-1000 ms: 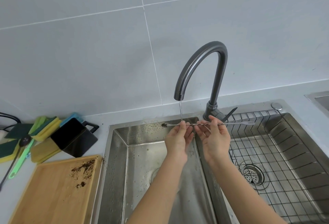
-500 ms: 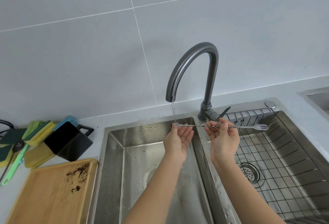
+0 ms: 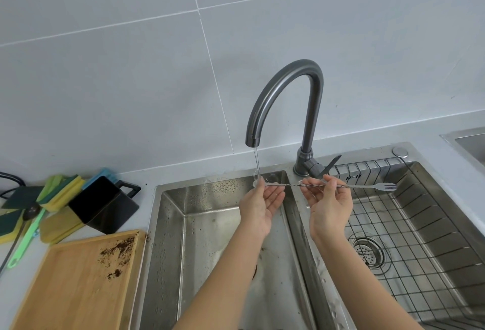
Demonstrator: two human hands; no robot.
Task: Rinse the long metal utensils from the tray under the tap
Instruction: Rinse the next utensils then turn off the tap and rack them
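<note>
pale tiles back a grey counter; at left a wooden tray (image 3: 78, 285) with dark crumbs. over the left sink basin (image 3: 168, 224) the left hand (image 3: 262, 206), fingers straight, supports the twisted metal utensil (image 3: 315, 185) under the tap (image 3: 283, 98) stream; the right hand (image 3: 329, 206) pinches its shaft, fork end over the rack.

Dark grey tap (image 3: 286, 88); silver twisted-stem utensil (image 3: 315, 185); tan wooden tray (image 3: 65, 290), brown specks; yellow-green sponges (image 3: 63, 188).

spoon end of utensil (image 3: 258, 184) blurred by water, behind left hand (image 3: 262, 202) fingertips | far-right second sink (image 3: 467, 143) cut by edge | wooden tray (image 3: 78, 282) near-left corner cropped
</note>
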